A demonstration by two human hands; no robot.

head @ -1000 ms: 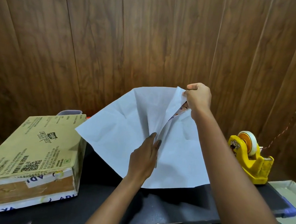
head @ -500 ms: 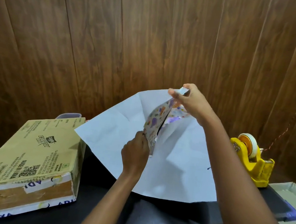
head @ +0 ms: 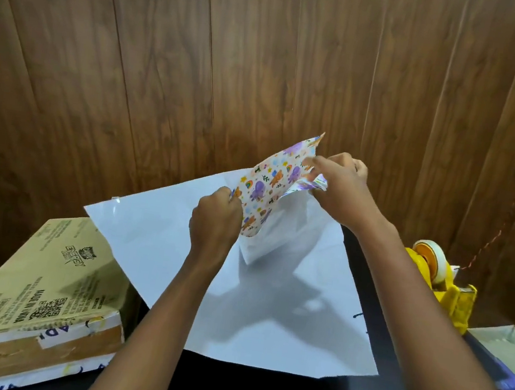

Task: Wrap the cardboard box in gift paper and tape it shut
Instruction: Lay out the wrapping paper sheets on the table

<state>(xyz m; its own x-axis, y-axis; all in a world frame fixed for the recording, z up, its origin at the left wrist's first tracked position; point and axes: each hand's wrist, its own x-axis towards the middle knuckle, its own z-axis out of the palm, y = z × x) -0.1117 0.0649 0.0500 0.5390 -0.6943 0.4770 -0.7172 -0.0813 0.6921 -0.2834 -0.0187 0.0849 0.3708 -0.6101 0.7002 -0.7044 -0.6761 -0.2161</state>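
Your left hand (head: 215,218) and right hand (head: 339,186) pinch the white-backed cartoon-print gift paper (head: 263,192); flap between them just opened, unfolding unfinished.

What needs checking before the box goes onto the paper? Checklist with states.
1. Gift paper spread flat: not ok, a printed fold is lifted off the sheet.
2. Grip: ok, left hand and right hand both pinch that fold.
3. White side up: ok.
4. Cardboard box at hand: ok, on the table at left.
5. Tape dispenser loaded: ok, at right.
6. Sheet large enough for the box: cannot tell.
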